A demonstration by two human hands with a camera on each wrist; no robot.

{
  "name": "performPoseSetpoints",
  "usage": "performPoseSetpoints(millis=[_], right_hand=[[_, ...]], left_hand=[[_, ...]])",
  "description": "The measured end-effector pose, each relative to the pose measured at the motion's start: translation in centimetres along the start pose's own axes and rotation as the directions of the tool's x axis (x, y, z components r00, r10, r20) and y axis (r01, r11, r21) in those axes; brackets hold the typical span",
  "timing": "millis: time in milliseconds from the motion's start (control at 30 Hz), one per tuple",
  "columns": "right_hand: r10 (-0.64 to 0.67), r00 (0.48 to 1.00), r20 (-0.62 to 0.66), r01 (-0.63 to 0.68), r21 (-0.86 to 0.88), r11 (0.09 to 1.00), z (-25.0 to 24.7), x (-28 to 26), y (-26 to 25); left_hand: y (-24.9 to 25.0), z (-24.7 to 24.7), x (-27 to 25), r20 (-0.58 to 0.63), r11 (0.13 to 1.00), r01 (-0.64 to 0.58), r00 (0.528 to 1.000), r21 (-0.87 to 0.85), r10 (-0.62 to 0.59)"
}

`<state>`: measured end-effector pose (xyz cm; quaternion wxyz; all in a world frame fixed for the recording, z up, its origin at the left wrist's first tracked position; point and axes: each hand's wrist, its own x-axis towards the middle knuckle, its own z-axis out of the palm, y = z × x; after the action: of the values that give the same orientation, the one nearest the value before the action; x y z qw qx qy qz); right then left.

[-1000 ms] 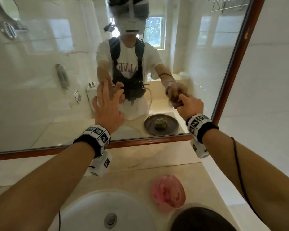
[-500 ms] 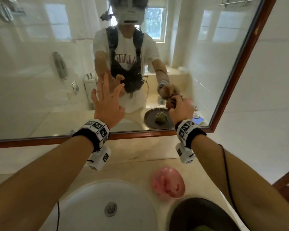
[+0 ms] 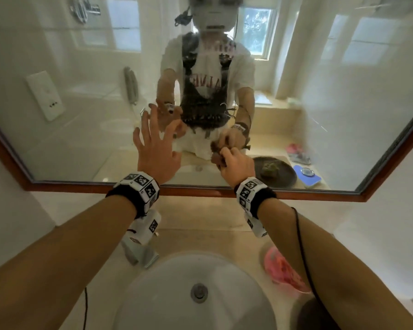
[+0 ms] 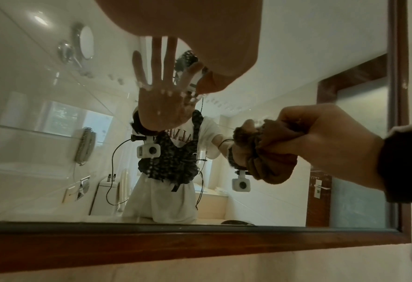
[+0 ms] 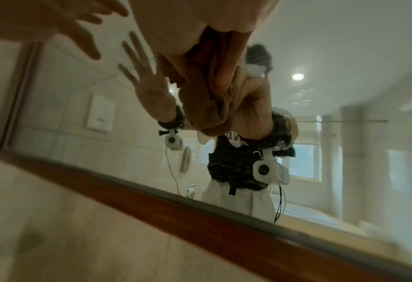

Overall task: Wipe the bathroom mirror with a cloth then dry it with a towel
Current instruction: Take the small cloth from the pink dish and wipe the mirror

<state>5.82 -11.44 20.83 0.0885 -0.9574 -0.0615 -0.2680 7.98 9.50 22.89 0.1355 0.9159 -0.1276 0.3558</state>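
Clenching brown cloth (image 3: 217, 155), right hand (image 3: 236, 165) against mirror (image 3: 81, 115); left hand (image 3: 156, 153) splayed, apparently touching glass.

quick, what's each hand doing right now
Left hand: open, fingers spread at the mirror, holding nothing.
Right hand: closed on the bunched brown cloth, at the glass.

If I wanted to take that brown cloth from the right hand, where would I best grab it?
Grab the cloth by the loose bunched folds hanging below the right hand, coming from the left and below. The fingers wrap its upper part, so only that lower wad is free.
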Motion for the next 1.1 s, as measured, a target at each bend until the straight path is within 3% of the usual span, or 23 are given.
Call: performPoseSetpoints(millis=[200, 400, 600, 767, 833, 933, 1000, 1100], right_hand=[[-0.225, 0.968, 0.109, 0.245, -0.236, 0.94, -0.1, 1.2, -1.3], [-0.247, 0.965, 0.09, 0.262, -0.256, 0.93, -0.6, 1.3, 0.6], [-0.156, 0.985, 0.073, 0.17, -0.259, 0.951, -2.6, 0.0, 6.2], [0.183, 0.978, 0.103, -0.163, -0.176, 0.971, -5.8, -3.1, 14.8], [0.396, 0.917, 0.045, -0.387, -0.138, 0.912, -7.0, -4.3, 18.8], [0.667, 0.744, -0.029, -0.665, 0.053, 0.745, -8.7, -5.8, 23.5], [0.759, 0.65, -0.041, -0.738, 0.205, 0.643, -9.5, -6.2, 25.7], [0.832, 0.551, -0.067, -0.764, 0.36, 0.535, -10.1, -6.4, 27.4]], left_hand=[[-2.0, 0.2, -0.1, 0.013, 1.0, 0.008, 1.0, -0.014, -0.008], [-0.2, 0.6, 0.7, 0.01, 0.999, -0.021, 1.0, -0.042, 0.022], [2.9, 1.2, 1.3, -0.005, 0.999, -0.055, 0.998, -0.004, 0.055], [7.5, 2.2, 1.1, 0.038, 0.997, -0.071, 0.997, -0.005, 0.071], [9.7, 2.6, 1.1, 0.045, 0.995, -0.097, 0.994, -0.014, 0.098], [12.8, 3.6, 1.2, 0.033, 0.989, -0.144, 0.989, -0.02, 0.145], [14.8, 4.3, 1.3, 0.023, 0.986, -0.163, 0.986, -0.035, 0.164], [17.5, 4.9, 1.5, 0.025, 0.983, -0.172, 0.985, -0.062, 0.173]])
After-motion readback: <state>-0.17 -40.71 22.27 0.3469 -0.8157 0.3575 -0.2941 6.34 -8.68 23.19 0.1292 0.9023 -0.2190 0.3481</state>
